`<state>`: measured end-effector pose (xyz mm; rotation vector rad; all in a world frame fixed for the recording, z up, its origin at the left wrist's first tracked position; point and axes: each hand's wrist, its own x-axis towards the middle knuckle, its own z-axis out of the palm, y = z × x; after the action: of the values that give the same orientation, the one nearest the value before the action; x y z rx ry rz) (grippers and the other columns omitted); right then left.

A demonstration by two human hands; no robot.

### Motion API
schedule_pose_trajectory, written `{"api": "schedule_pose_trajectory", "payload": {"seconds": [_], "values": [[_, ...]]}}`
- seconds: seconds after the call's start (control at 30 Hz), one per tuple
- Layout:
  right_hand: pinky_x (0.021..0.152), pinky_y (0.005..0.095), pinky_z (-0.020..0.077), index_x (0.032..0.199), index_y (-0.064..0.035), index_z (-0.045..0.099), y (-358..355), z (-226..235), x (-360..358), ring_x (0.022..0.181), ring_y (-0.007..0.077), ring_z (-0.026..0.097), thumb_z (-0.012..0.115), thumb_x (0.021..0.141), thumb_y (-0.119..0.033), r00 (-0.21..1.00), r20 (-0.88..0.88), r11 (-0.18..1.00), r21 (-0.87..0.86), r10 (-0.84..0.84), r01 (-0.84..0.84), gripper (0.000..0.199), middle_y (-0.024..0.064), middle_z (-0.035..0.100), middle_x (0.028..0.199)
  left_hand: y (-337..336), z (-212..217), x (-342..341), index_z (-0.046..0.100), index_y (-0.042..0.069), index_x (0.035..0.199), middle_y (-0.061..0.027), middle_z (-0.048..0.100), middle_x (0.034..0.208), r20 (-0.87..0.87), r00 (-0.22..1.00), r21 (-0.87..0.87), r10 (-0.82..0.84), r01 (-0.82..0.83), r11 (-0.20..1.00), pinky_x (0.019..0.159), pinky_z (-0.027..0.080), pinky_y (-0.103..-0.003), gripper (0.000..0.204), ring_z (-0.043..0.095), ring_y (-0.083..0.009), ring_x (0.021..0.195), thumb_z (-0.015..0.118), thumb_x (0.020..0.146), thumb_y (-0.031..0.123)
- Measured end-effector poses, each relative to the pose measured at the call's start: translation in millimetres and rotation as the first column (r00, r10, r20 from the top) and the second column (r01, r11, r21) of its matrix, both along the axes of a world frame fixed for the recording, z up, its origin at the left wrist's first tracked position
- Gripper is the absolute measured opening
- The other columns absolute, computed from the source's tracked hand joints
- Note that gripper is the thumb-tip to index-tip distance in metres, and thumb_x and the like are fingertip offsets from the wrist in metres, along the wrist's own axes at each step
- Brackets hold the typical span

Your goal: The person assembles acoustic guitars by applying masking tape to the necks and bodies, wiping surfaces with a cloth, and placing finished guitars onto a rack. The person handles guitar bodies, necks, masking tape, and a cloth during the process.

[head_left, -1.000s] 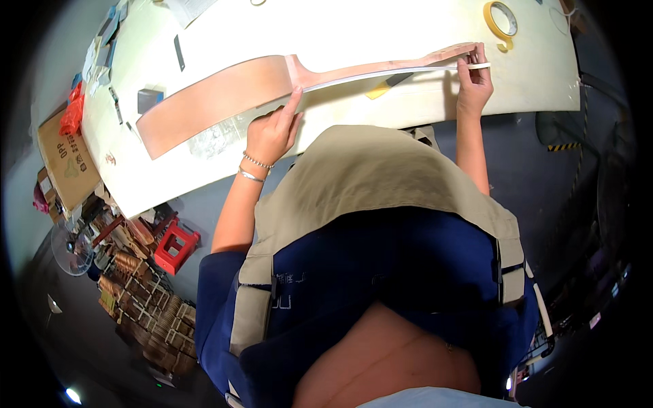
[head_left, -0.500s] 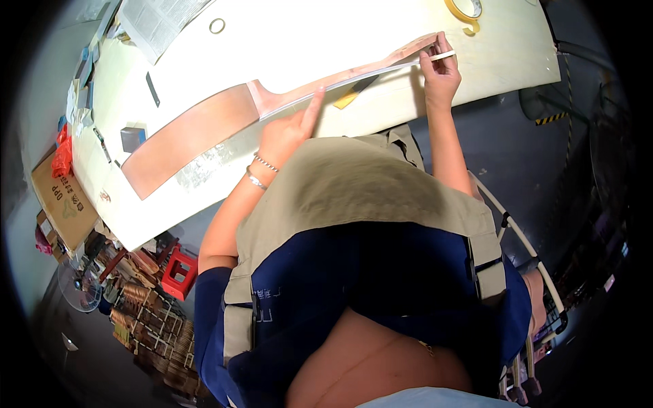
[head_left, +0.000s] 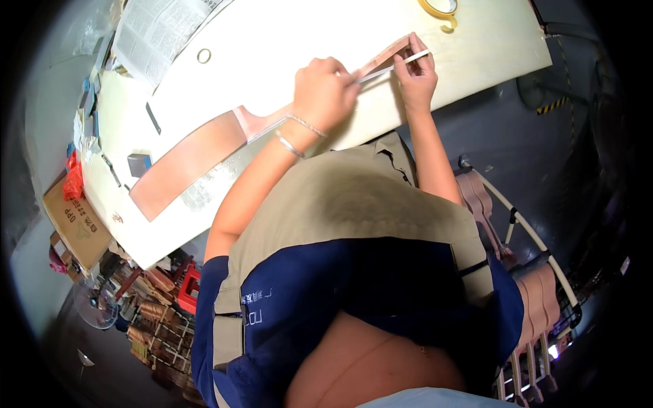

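Note:
An unfinished wooden guitar (head_left: 194,163) lies on its side on the pale table, its body at the left and its neck running up to the right. A thin white strip (head_left: 376,73) follows the near edge of the neck, its free end sticking out past the headstock. My left hand (head_left: 323,95) is closed on the middle of the neck over the strip; its fingertips are slightly blurred. At the headstock end, my right hand (head_left: 417,75) pinches the strip between thumb and fingers, with fingertips against the wood.
On the table (head_left: 272,34) lie a newspaper (head_left: 160,41), a small ring (head_left: 203,56), a yellow tape roll (head_left: 442,8), a dark flat blade (head_left: 153,117) and a small block (head_left: 139,164). A cardboard box (head_left: 76,221) stands left; a rack with wooden parts (head_left: 537,299) is at my right.
My left hand has moved along the neck toward the headstock, from an outstretched index finger on the strip to closed fingers. The right hand stays at the headstock. The whole view has shifted a little.

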<state>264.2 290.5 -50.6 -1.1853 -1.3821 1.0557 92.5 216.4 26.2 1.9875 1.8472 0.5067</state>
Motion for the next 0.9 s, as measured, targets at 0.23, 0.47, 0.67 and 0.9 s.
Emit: {"api": "schedule_pose_trajectory", "payload": {"seconds": [0.23, 0.47, 0.67, 0.9], "values": [[0.088, 0.0252, 0.0458, 0.13, -0.0068, 0.052, -4, -1, 2, 0.104, 0.0123, 0.053, 0.065, 0.081, -0.002, 0.999, 0.034, 1.0, -0.016, -0.002, 0.003, 0.051, 0.0044, 0.047, 0.126, 43, -10, -20, 0.07, -0.001, 0.1, -0.0087, 0.069, 0.083, 0.53, 0.655, -0.786, 0.539, 0.142, 0.601, 0.072, 0.047, -0.023, 0.033, 0.061, -0.0124, 0.071, 0.074, 0.072, 0.017], [0.07, 0.0237, 0.0448, 0.135, -0.0058, 0.045, -44, 7, -2, 0.082, 0.0118, 0.05, 0.073, 0.077, -0.002, 0.869, -0.371, 0.854, -0.509, -0.328, 0.105, 0.064, 0.0041, 0.047, 0.109, 51, -27, -23, 0.071, -0.001, 0.093, -0.0066, 0.067, 0.072, 0.609, 0.544, -0.775, 0.577, 0.252, 0.58, 0.068, 0.048, -0.023, 0.027, 0.059, -0.0115, 0.066, 0.073, 0.069, 0.011], [0.065, 0.0226, 0.0477, 0.124, 0.0044, 0.052, -29, 5, 98, 0.075, 0.0115, 0.056, 0.067, 0.081, 0.001, 0.862, -0.139, 0.811, -0.438, -0.487, 0.388, 0.046, 0.0148, 0.057, 0.114, 33, -19, -17, 0.068, 0.001, 0.102, -0.0064, 0.067, 0.075, 0.613, 0.626, -0.704, 0.482, 0.157, 0.693, 0.073, 0.047, -0.028, 0.037, 0.061, -0.0153, 0.067, 0.073, 0.071, 0.02], [0.087, 0.0404, 0.0443, 0.106, -0.0086, 0.066, 48, 63, 114, 0.101, 0.0271, 0.056, 0.079, 0.065, -0.03, 0.321, 0.944, 0.997, 0.078, -0.077, 0.011, 0.048, 0.0106, 0.059, 0.116, -36, 8, -38, 0.059, 0.011, 0.093, -0.0035, 0.063, 0.071, -0.315, 0.948, -0.084, -0.05, 0.024, 0.996, 0.058, 0.045, -0.036, 0.022, 0.063, -0.024, 0.071, 0.067, 0.078, 0.025]]}}
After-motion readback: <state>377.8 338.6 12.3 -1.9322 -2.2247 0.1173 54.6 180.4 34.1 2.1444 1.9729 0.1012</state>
